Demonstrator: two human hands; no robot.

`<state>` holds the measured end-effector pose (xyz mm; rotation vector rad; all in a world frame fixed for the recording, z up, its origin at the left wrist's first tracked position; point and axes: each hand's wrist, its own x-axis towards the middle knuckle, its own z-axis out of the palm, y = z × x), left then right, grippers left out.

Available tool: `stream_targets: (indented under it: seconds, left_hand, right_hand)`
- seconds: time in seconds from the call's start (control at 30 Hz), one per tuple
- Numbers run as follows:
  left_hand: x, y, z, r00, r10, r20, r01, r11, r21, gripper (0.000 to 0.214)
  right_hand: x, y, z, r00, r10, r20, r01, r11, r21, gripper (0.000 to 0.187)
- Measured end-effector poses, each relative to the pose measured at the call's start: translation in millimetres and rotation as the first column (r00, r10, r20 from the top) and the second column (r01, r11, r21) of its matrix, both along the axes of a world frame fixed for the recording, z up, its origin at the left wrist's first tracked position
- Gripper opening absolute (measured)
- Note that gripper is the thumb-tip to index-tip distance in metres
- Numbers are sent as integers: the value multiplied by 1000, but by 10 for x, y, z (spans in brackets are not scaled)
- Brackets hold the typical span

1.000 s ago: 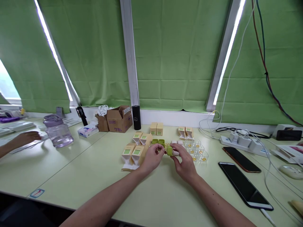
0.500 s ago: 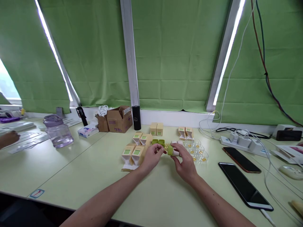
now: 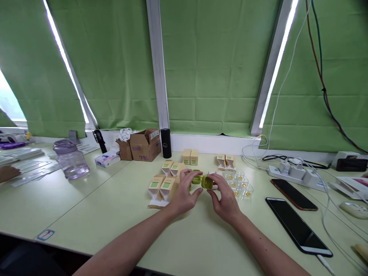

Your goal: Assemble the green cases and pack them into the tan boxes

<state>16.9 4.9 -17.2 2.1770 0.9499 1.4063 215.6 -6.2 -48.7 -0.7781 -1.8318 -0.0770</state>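
My right hand [image 3: 225,197] pinches a small green case [image 3: 207,182] between thumb and fingers, its hollow side turned toward me. To its left, my left hand [image 3: 185,193] has its thumb and fingers apart. Another green case [image 3: 197,178] shows just beyond the left fingertips, and I cannot tell whether they touch it. More green pieces are partly hidden behind that hand. Opened kraft paper boxes [image 3: 166,184] with green windows stand beside my left wrist. Several clear cups [image 3: 237,177] with yellow centres sit past my right fingers.
Closed kraft boxes [image 3: 190,157] and two opened ones [image 3: 225,161] stand farther back. A black cylinder [image 3: 166,143], cardboard box [image 3: 145,145] and purple bottle [image 3: 70,161] are leftward. Phones [image 3: 297,226], a power strip [image 3: 296,176] and cables lie right. Another person's hand [image 3: 8,173] is far left.
The case in my right hand has turned, so its green hollow now faces me instead of its pale side showing. My left fingers have spread from a pinch and reached farther forward.
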Motion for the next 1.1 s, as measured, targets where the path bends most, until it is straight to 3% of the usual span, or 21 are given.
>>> stream_targets:
  seconds: [0.17, 0.53, 1.1]
  left_hand:
    - [18, 3, -22, 997, -59, -58, 64, 994, 89, 50]
    - [17, 35, -28, 999, -32, -36, 36, 993, 111, 45]
    - [11, 64, -65, 1000, -1, -17, 2, 997, 83, 43]
  right_hand:
    - [4, -2, 13, 998, -1, 60, -4, 997, 82, 38]
    - [-2, -4, 19, 989, -63, 137, 45, 990, 130, 37]
    - [-32, 11, 40, 989, -9, 147, 1, 999, 53, 37]
